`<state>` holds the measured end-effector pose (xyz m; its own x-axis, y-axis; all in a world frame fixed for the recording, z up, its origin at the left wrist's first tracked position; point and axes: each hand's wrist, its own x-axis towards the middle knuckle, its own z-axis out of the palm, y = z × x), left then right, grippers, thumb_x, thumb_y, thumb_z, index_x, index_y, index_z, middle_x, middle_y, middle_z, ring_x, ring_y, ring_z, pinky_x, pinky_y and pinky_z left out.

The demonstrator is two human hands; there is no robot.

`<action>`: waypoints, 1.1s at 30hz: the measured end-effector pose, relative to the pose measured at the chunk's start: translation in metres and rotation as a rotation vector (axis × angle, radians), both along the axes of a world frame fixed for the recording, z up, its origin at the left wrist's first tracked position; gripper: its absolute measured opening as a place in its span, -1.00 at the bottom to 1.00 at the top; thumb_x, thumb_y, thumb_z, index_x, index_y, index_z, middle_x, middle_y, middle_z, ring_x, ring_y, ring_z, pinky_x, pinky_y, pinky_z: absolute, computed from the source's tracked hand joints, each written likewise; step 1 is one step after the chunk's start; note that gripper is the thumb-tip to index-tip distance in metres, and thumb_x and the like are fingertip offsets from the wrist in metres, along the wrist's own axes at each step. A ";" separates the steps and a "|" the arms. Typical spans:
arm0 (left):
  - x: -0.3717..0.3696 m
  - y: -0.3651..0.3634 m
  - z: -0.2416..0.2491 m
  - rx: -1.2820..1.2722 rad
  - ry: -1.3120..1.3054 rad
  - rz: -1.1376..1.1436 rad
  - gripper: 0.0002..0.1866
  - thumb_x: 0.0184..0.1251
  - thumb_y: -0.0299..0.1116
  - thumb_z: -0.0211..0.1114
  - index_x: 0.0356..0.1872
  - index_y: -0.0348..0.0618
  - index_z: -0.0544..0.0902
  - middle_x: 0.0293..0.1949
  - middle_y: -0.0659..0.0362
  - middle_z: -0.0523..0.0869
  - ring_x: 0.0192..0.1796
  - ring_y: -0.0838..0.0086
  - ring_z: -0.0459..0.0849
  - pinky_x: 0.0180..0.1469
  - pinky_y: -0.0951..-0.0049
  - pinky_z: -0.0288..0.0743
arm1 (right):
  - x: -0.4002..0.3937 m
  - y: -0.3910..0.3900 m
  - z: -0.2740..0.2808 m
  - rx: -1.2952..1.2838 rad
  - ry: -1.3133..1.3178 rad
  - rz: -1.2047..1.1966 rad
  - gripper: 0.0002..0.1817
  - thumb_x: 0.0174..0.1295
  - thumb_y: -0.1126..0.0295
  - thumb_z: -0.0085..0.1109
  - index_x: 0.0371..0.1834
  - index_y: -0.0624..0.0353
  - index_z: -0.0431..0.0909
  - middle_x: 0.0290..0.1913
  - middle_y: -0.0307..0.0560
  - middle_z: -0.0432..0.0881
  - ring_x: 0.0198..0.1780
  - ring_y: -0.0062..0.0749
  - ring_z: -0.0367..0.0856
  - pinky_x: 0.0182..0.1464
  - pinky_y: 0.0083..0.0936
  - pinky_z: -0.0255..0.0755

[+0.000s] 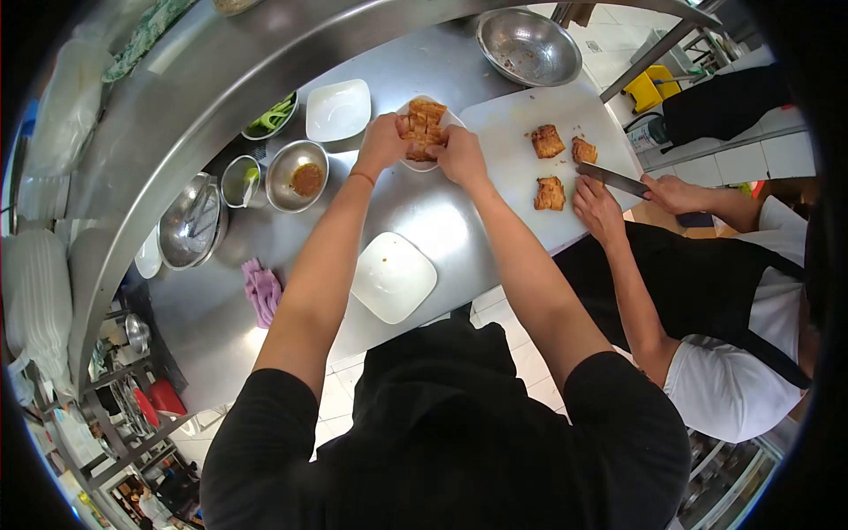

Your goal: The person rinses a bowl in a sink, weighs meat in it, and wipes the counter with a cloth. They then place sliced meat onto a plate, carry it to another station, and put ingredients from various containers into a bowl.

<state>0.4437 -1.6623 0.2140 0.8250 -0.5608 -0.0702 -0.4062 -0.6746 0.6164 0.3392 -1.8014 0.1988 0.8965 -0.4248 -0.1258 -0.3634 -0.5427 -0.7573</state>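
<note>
Sliced, browned fried meat [426, 120] sits in a white dish [420, 165] at the far side of the steel table. Its left side is pressed by the fingers of my left hand [382, 144], which are closed on it. From the right, my right hand [462, 157] grips the lower right edge of the same meat; some fingertips are hidden. Nearer to me stands a white square bowl [394, 278] with a small brown speck in it. A second white square dish [338, 110] is just left of my left hand.
At right, a co-worker's hands hold a knife [616, 180] beside browned meat pieces [548, 193] on a white cutting board [503, 124]. Steel bowls [530, 49] stand far right and left, one with sauce [307, 180]. A purple cloth [261, 291] lies left; a steel shelf [291, 53] arches overhead.
</note>
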 end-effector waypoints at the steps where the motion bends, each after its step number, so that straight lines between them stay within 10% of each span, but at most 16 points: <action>1: 0.002 0.000 -0.006 0.001 0.001 -0.002 -0.63 -0.13 -0.39 0.60 -0.28 -0.31 0.67 -0.23 -0.06 0.75 -0.17 0.21 0.74 -0.05 0.32 0.60 | 0.002 0.002 -0.007 -0.049 -0.028 -0.036 -0.71 0.08 0.37 0.38 -0.23 0.38 0.62 -0.23 0.26 0.69 -0.10 0.09 0.68 -0.05 -0.15 0.52; 10: 0.001 0.005 -0.027 -0.205 0.168 0.022 -0.47 -0.21 -0.36 0.63 -0.16 -0.31 0.59 -0.21 -0.06 0.74 -0.13 0.15 0.73 0.01 0.25 0.58 | -0.016 0.008 -0.001 -0.030 -0.156 -0.135 -0.72 0.15 0.37 0.30 -0.15 0.34 0.64 -0.19 0.25 0.70 -0.14 0.09 0.69 -0.06 -0.16 0.53; 18: -0.026 -0.027 -0.025 -0.241 -0.037 0.051 0.25 -0.39 -0.12 0.71 0.40 -0.31 0.12 0.18 -0.20 0.49 0.26 -0.01 0.47 0.31 0.13 0.32 | -0.013 -0.006 -0.010 -0.029 -0.340 -0.218 -0.78 0.19 0.50 0.13 -0.15 0.38 0.63 -0.19 0.29 0.66 -0.10 0.18 0.63 -0.03 -0.10 0.49; 33: -0.046 -0.051 -0.042 0.042 -0.423 0.182 -0.03 -0.06 0.00 0.52 0.35 -0.25 0.26 0.18 -0.19 0.44 0.14 -0.12 0.48 0.20 -0.01 0.36 | 0.006 -0.042 -0.015 -0.138 -0.340 0.040 -0.51 -0.03 0.71 0.14 0.07 0.29 0.58 0.03 0.21 0.62 0.06 0.13 0.57 0.17 -0.18 0.45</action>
